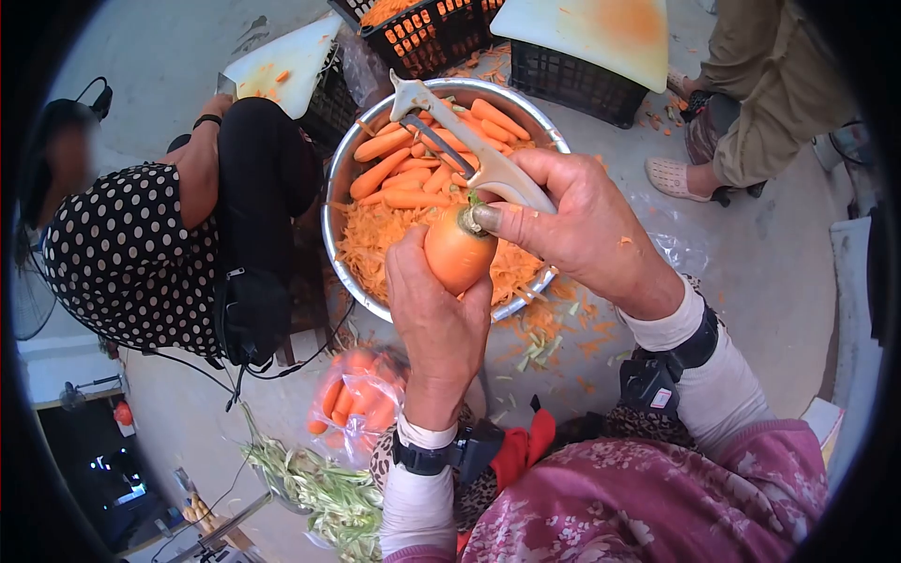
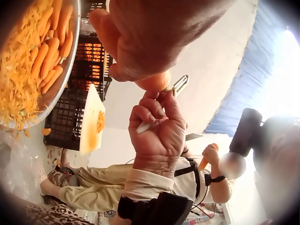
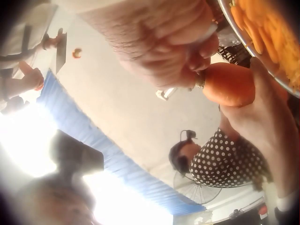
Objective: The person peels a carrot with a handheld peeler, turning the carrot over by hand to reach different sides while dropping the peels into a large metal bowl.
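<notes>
A thick carrot (image 1: 460,251) is gripped in my left hand (image 1: 434,310), its stem end pointing up and away from the palm. My right hand (image 1: 587,220) holds a pale-handled peeler (image 1: 511,178), with the blade end reaching out over the bowl. The right thumb presses at the greenish stem end of the carrot, seen also in the right wrist view, where the orange carrot (image 3: 229,84) spans between both hands. Under the hands is a large metal bowl (image 1: 330,225) with whole peeled carrots (image 1: 413,178) at the far side and orange peelings (image 1: 375,235) nearer.
A plastic bag of carrots (image 1: 357,399) and a heap of pale green trimmings (image 1: 328,488) lie at the lower left. Black crates (image 1: 572,84) topped with white cutting boards (image 1: 601,28) stand beyond. A person in a polka-dot top (image 1: 131,253) sits left; another person's legs (image 1: 770,103) are at right.
</notes>
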